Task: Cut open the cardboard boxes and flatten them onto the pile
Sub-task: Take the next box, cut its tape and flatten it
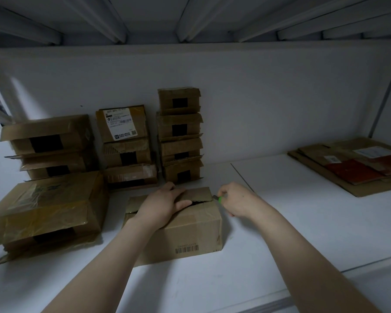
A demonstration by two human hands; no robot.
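Storage or packing room: stacked cardboard boxes (181, 134), flattened pile (357, 163), white shelf (280, 222), bare wall (257, 98)

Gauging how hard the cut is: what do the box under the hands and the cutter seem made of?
Box: brown cardboard, matte, creased at the flaps; shiny wrinkled film on top looks like clear tape. Cutter: green handle, probably plastic; the right hand hides most of it, blade not discernible.
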